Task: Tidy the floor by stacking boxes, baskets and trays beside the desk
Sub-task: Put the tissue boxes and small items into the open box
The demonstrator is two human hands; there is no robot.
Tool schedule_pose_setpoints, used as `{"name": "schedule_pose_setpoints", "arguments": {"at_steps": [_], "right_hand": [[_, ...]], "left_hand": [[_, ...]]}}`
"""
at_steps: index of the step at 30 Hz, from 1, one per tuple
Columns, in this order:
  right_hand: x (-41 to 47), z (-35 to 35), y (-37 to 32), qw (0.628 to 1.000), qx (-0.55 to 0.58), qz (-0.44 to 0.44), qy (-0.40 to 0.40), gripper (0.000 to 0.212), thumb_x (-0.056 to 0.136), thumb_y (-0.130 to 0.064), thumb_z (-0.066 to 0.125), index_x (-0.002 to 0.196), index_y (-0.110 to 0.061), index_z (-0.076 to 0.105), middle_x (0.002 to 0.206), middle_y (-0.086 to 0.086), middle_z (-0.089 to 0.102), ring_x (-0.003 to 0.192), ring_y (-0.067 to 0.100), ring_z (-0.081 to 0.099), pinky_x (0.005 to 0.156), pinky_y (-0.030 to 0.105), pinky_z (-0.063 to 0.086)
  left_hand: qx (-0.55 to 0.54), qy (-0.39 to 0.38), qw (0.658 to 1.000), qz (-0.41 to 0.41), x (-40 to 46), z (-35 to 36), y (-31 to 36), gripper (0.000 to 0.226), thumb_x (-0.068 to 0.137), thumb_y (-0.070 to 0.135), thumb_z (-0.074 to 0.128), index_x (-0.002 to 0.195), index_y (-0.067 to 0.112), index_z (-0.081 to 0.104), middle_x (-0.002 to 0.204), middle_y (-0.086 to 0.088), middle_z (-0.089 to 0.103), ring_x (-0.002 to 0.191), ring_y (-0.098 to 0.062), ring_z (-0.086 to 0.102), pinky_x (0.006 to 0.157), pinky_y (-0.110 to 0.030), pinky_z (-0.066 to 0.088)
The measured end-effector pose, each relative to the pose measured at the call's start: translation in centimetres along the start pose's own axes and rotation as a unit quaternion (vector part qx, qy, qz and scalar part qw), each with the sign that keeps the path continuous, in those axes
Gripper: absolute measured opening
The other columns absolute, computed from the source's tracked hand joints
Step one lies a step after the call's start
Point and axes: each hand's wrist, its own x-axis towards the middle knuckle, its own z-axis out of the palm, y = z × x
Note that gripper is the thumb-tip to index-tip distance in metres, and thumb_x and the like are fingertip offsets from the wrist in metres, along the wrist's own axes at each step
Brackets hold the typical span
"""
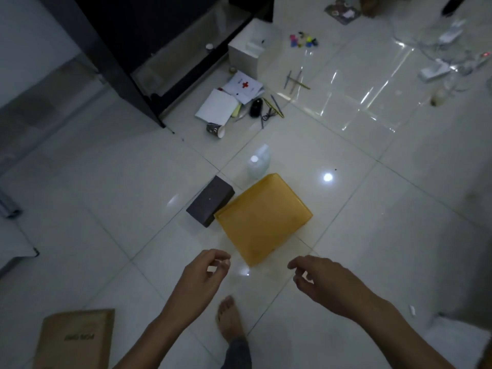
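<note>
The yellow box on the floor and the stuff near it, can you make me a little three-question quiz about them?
1. True or false: the left hand grips the yellow box.
2. What touches the yellow box's left side? A) the dark box B) the paper cup C) the cardboard box
3. Fill in: the clear bottle stands just beyond the yellow box and has a ____ cap.

Key
1. False: both the left hand and the right hand hover near it with loosely curled fingers, holding nothing.
2. A
3. white
</note>
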Motion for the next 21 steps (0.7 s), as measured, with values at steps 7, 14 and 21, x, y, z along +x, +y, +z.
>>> {"name": "schedule_pose_setpoints", "arguments": {"at_steps": [7,14,21], "right_hand": [[7.0,-1.6,-4.3,0.998,0.006,-0.003,-0.059,0.033,0.098,-0.039,0.044,0.13,-0.033,0.051,0.119,-0.015,0.06,0.102,0.009,0.058,0.083,0.027,0.048],[12.6,-5.1,-3.5,0.995,0.031,0.012,-0.094,0.033,0.098,-0.032,0.046,0.13,-0.03,0.052,0.119,-0.009,0.059,0.102,0.012,0.058,0.084,0.027,0.048],[18.4,-7.7,1.1,0.99,0.057,0.028,-0.128,0.029,0.098,-0.027,0.047,0.127,-0.025,0.054,0.104,-0.011,0.058,0.081,0.004,0.057,0.072,0.019,0.046]], "left_hand": [[-0.015,-0.017,0.997,-0.075,3.9,-5.1,-2.4,0.015,0.095,0.037,0.052,0.108,0.034,0.06,0.111,0.019,0.06,0.107,0.001,0.055,0.081,-0.011,0.042],[-0.016,-0.019,0.992,-0.125,8.8,-6.2,-2.4,0.017,0.096,0.036,0.052,0.11,0.03,0.059,0.115,0.013,0.058,0.107,-0.001,0.054,0.082,-0.014,0.04],[-0.028,0.008,0.983,-0.181,14.2,-4.3,-2.0,0.015,0.096,0.035,0.052,0.109,0.03,0.057,0.117,0.007,0.056,0.111,-0.009,0.053,0.086,-0.018,0.039]]}}
